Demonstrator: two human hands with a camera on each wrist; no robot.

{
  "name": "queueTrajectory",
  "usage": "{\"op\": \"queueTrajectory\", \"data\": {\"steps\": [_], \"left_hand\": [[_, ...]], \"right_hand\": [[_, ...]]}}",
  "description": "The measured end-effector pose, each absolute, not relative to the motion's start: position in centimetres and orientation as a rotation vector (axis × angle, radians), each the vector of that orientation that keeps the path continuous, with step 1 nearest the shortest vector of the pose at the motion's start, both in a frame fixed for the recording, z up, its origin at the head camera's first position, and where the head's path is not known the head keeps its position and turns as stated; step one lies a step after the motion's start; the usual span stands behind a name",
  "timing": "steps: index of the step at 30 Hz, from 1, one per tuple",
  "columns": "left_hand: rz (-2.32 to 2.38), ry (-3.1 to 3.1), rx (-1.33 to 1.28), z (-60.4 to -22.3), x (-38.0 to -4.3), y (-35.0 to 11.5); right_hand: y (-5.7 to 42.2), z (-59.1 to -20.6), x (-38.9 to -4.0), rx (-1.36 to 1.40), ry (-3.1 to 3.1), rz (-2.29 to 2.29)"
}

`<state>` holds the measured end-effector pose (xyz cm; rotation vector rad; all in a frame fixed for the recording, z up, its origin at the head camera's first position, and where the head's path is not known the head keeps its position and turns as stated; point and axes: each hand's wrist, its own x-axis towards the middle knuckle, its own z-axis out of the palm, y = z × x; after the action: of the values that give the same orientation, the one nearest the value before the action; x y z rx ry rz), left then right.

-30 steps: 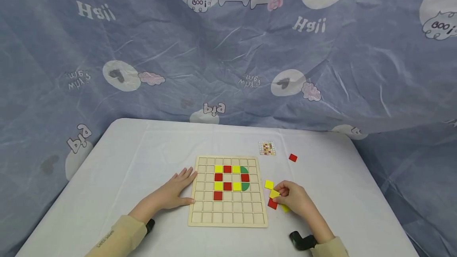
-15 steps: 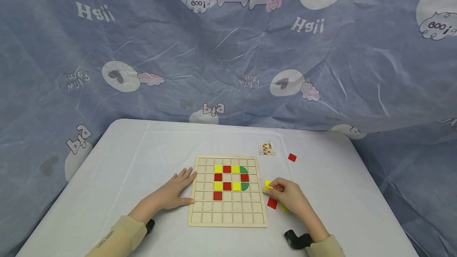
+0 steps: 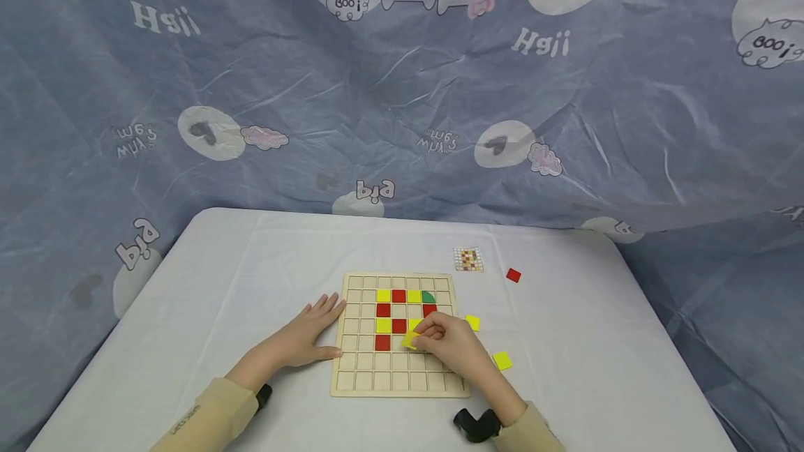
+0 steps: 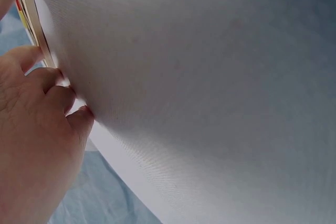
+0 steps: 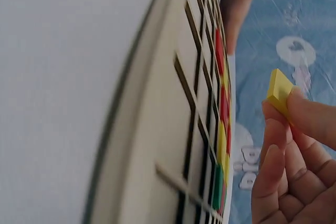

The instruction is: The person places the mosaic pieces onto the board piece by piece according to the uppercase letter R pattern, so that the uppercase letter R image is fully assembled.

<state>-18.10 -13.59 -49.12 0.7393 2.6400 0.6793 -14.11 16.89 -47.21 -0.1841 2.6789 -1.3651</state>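
Note:
A wooden grid board [image 3: 364,394] lies on the white table, with red, yellow and green pieces set in its cells. My right hand [image 3: 453,346] pinches a yellow square tile [image 3: 410,338] between thumb and fingers over the middle of the board. In the right wrist view the same yellow tile [image 5: 281,88] is tilted, its edge showing. A green piece [image 3: 428,296] stays visible at the upper right of the pattern; the hand covers the lower green one. With fingers spread, my left hand [image 3: 304,339] touches the board's left edge; in the left wrist view its fingertips [image 4: 83,113] rest by that edge.
Right of the board lie two loose yellow tiles, one upper [image 3: 473,324] and one lower [image 3: 502,360]. A small pattern card [image 3: 468,259] and a red tile [image 3: 514,275] lie farther back. Behind the table [image 3: 283,243] hangs a blue printed cloth [image 3: 352,89].
My right hand has picked up a yellow tile from the loose pieces at the right and carried it left over the board. The loose red tile there is now hidden. My left hand stays put.

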Motion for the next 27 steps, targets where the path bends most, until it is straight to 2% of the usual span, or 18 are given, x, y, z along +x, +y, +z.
{"op": "queueTrajectory", "data": {"steps": [4,11,27], "left_hand": [[0.673,2.641,0.727,-49.2,-18.1,-13.6],[0.66,2.643,0.712,-49.3,-18.0,-13.5],[0.663,2.638,0.698,-49.2,-18.2,-13.5]], "right_hand": [[15.2,-47.9,-13.8,-0.288,2.669,-1.324],[12.9,-48.2,-13.5,-0.309,2.647,-1.243],[11.9,-48.2,-13.5,-0.427,2.753,-1.081]]}}
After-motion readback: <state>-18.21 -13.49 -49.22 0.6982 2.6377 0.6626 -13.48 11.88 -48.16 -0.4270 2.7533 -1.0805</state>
